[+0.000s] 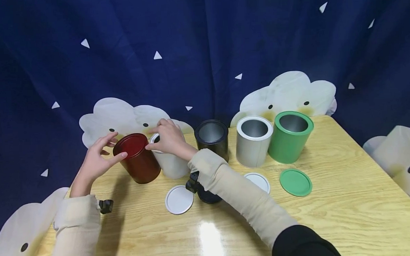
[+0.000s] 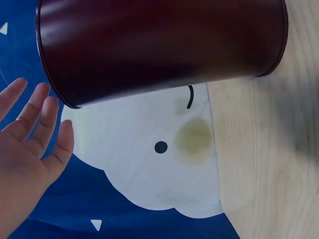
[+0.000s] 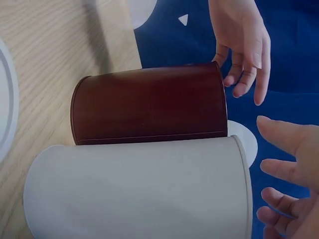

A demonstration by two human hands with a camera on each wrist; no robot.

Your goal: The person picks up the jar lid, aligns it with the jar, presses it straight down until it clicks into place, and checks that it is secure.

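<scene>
I see the left hand spread wide beside the red can, left of centre in the head view. The right hand, fingers also apart, hangs over the neighbouring white can. Further out, the black can stands mid-frame, the green can right of centre, above a green lid.

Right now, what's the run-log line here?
left hand: beside red can; right hand: above adjacent white can; grip: none; green lid: on table
</scene>
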